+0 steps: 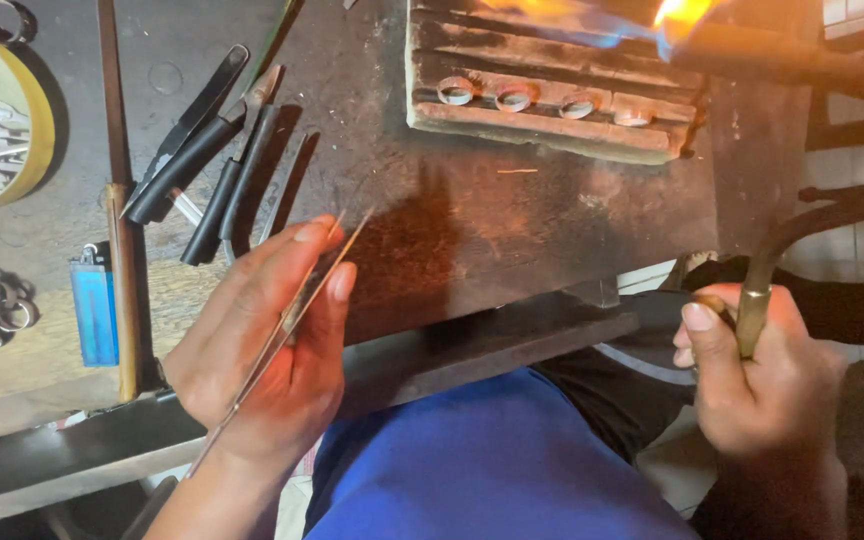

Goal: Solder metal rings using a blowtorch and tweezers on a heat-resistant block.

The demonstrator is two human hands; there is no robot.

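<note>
**While the flame burns at twelve o'clock, both hands are busy**

While the orange and blue flame (pixel 592 20) burns over the grooved reddish firebrick (pixel 542 95) at twelve o'clock, the right hand (pixel 762 370), at four o'clock, is closed around the curved brass torch pipe (pixel 757 290). The left hand (pixel 272 350), at seven o'clock, pinches long thin metal tweezers (pixel 292 315) between thumb and fingers; their tips point toward one o'clock and hang above the dark scorched surface (pixel 512 210), well apart from the brick.

Four small grey metal rings (pixel 542 98) sit in a row in one groove of the brick, just below the flame.

I judge several risks here. If the right hand turns a little, the flame could swing off the brick and heat the rings unevenly, or melt one of them. The tweezers are thin metal, so held too long near the flame they could carry heat to the fingers. A push with the tips could roll a ring out of its groove. The blue plastic lighter (pixel 95 305) at nine o'clock, beside the black-handled pliers (pixel 207 150) at eleven o'clock, lies well apart from the flame, but it must stay there. The blue cloth on the lap (pixel 492 460) at six o'clock would catch any hot ring that falls.
</note>
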